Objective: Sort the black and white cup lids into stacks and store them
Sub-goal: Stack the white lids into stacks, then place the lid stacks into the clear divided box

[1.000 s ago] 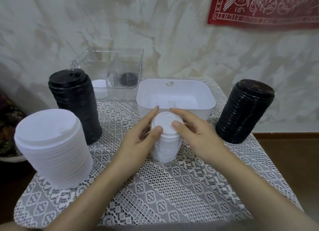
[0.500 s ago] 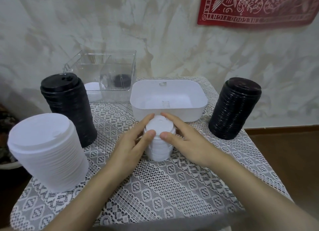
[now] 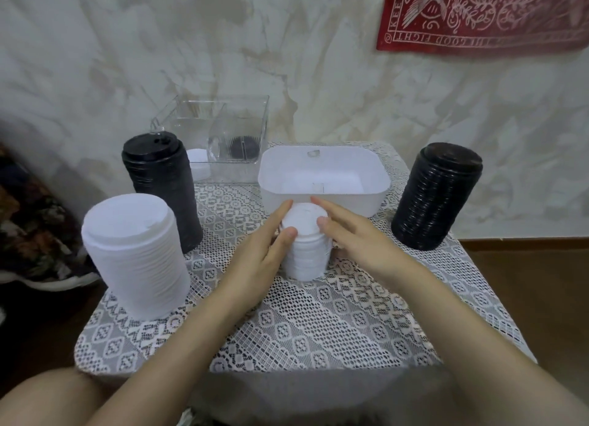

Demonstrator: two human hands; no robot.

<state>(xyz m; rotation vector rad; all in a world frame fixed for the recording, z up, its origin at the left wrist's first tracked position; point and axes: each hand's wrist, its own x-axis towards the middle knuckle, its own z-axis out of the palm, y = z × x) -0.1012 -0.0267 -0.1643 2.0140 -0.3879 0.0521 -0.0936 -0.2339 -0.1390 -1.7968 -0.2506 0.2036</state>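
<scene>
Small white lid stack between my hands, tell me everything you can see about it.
The small white lid stack is a short column of white, plastic-looking cup lids, ribbed down its side by their rims. It stands upright on the lace tablecloth, just in front of the white bin. The left hand and right hand cup it from either side, thumbs near its top edge, fingers behind.

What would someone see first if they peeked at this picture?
Probably the left hand and right hand holding a small white lid stack in the middle. Then the tall left black stack and right black stack at the sides, and a big white stack at front left.
</scene>
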